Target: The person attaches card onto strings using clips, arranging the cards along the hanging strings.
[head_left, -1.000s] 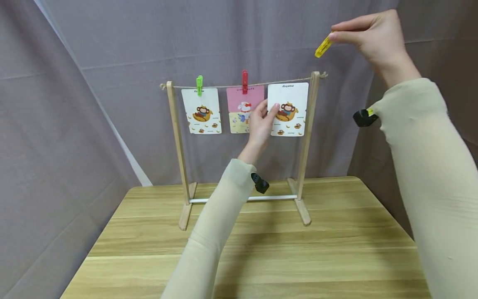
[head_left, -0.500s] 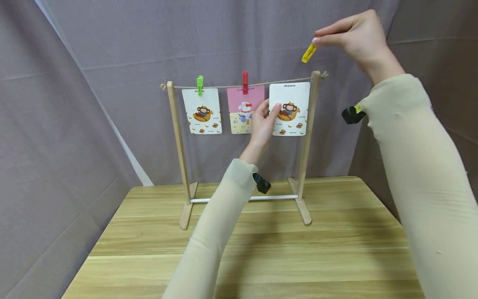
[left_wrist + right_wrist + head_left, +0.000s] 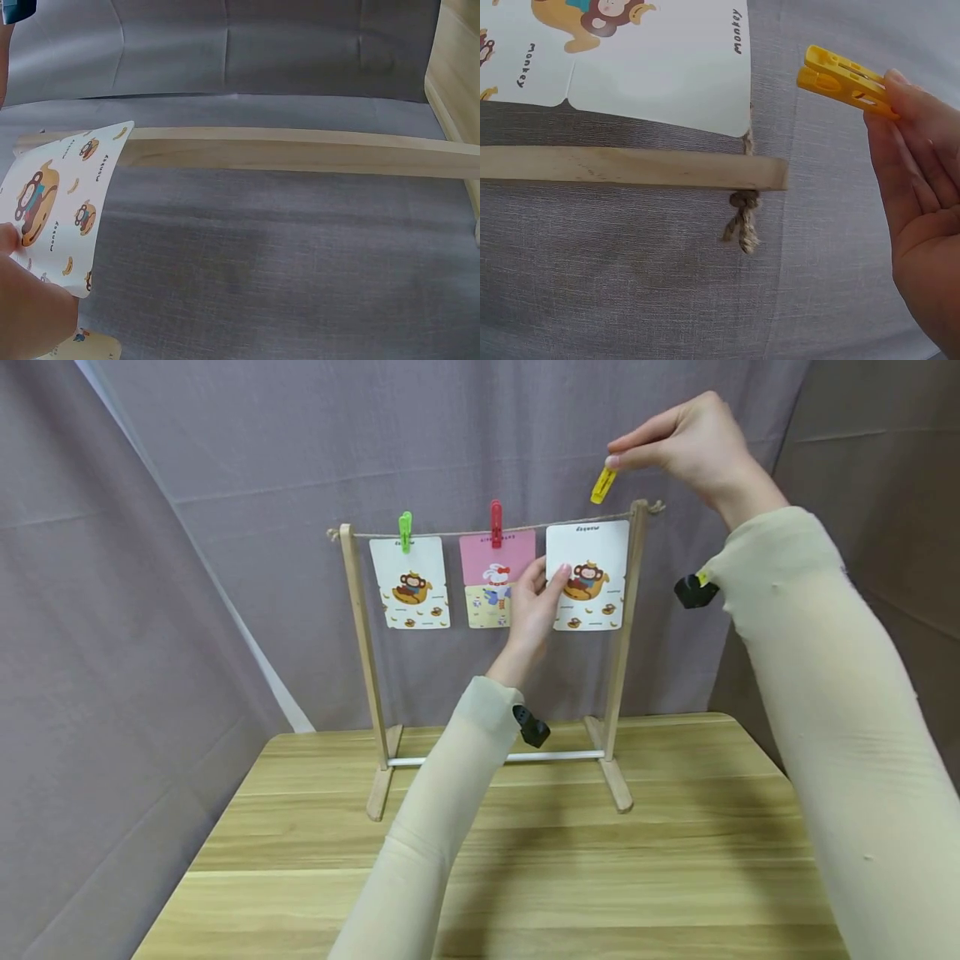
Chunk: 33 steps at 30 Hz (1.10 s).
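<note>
My left hand (image 3: pixel 534 610) pinches the left edge of a white monkey card (image 3: pixel 600 545), thumb in front. The card hangs upright at the right end of a twine line (image 3: pixel 555 522), its top edge about level with the twine. Above and to the right, my right hand (image 3: pixel 693 447) pinches a yellow clothespin (image 3: pixel 603 485) between thumb and fingers. In the right wrist view the clothespin (image 3: pixel 844 79) points toward the card's top edge, apart from it. A green clothespin (image 3: pixel 405 532) holds another monkey card (image 3: pixel 408 564), and a red clothespin (image 3: pixel 497 524) holds a pink rabbit card (image 3: pixel 480 552).
The twine is knotted to two wooden posts (image 3: pixel 363 643) of a stand with a white crossbar (image 3: pixel 555 757). The stand rests on a wooden table (image 3: pixel 637 877). Grey curtains (image 3: pixel 247 443) hang behind it.
My right hand has moved left and slightly down with the yellow clothespin, closer to the card's top. The left hand still holds the card, which has risen slightly.
</note>
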Available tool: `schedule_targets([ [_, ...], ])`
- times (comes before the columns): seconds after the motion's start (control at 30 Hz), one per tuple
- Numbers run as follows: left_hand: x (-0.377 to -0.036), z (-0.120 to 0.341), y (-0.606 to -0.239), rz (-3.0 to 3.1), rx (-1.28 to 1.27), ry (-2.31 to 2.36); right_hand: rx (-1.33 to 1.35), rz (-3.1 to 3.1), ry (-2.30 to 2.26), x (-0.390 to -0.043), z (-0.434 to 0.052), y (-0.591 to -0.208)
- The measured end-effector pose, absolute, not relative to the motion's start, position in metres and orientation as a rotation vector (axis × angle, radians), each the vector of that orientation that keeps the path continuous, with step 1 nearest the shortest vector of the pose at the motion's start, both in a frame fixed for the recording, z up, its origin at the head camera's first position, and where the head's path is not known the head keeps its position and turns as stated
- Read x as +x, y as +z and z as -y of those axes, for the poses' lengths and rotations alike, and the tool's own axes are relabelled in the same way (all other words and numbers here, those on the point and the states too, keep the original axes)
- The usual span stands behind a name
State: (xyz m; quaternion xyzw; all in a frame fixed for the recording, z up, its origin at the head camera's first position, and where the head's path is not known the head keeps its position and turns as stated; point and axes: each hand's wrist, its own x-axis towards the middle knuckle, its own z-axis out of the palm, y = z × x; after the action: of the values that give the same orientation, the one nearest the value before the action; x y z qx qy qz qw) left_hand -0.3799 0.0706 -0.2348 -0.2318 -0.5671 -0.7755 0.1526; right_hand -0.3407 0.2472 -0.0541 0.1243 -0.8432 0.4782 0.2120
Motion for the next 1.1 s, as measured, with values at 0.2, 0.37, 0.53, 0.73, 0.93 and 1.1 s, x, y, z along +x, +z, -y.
schedule_targets([
  [0.2, -0.38, -0.07, -0.235, 1.637, -0.658, -2.232, 0.348, 2.423, 1.227, -0.343, -0.245, -0.059],
  [0.37, -0.38, -0.069, -0.236, 1.649, -0.659, -2.221, 0.34, 2.473, 1.192, -0.345, -0.243, -0.06],
  [0.53, -0.379, -0.069, -0.237, 1.659, -0.653, -2.197, 0.351, 2.502, 1.157, -0.348, -0.243, -0.061],
  [0.73, -0.38, -0.069, -0.239, 1.668, -0.621, -2.203, 0.357, 2.561, 1.081, -0.351, -0.243, -0.064],
  [0.93, -0.382, -0.07, -0.239, 1.651, -0.625, -2.201, 0.343, 2.573, 1.054, -0.352, -0.244, -0.064],
  [1.1, -0.382, -0.07, -0.239, 1.641, -0.635, -2.208, 0.374, 2.597, 1.047, -0.355, -0.244, -0.065],
])
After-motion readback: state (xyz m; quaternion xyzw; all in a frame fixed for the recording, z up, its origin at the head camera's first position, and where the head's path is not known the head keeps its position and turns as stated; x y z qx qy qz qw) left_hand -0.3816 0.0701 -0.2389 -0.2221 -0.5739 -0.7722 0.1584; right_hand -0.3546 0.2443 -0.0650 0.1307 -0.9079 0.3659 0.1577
